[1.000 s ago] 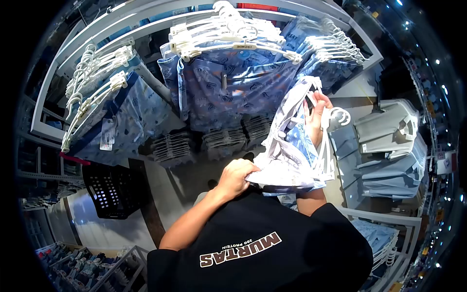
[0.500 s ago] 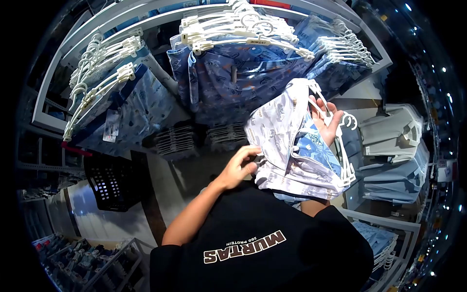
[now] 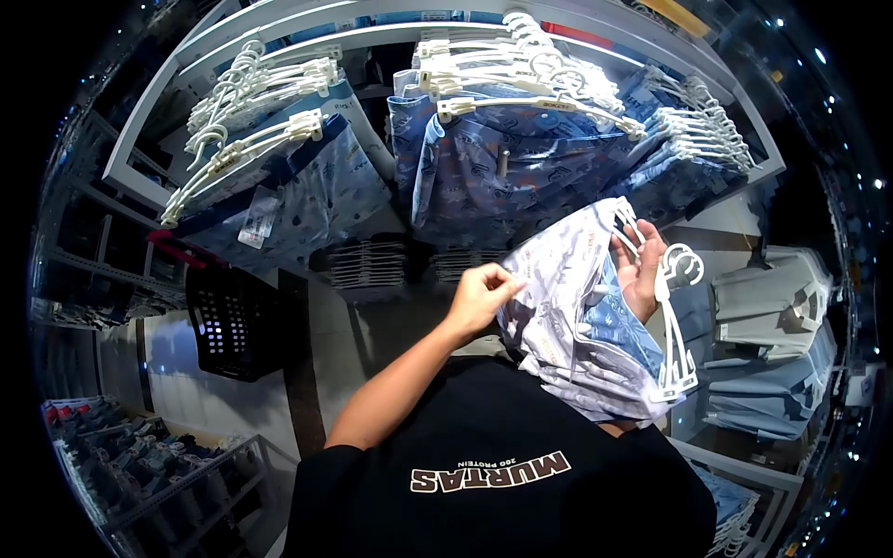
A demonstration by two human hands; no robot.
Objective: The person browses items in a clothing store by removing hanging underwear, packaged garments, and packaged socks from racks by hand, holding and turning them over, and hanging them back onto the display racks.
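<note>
My left hand (image 3: 482, 299) is closed in a pinch at the left edge of a pale printed garment (image 3: 558, 279). On the other side, my right hand (image 3: 640, 279) is among the white hangers (image 3: 672, 325), its fingers curled round them and its palm partly behind the cloth. A blue printed garment (image 3: 621, 312) shows between the pale folds. The hanger hooks point right. Both garments hang in front of the black shirt (image 3: 502, 437) that I wear.
Blue printed garments (image 3: 521, 177) hang on a white rack (image 3: 139, 191) ahead, with more hangers at its left and right. A black basket (image 3: 233, 325) is at the left. Grey-green shirts (image 3: 767, 302) are at the right. A garment bin (image 3: 139, 465) stands lower left.
My left hand let go of the pale garment, opened, then closed at its left edge. The pale cloth has spread out. Rack and basket have shifted right in the view.
</note>
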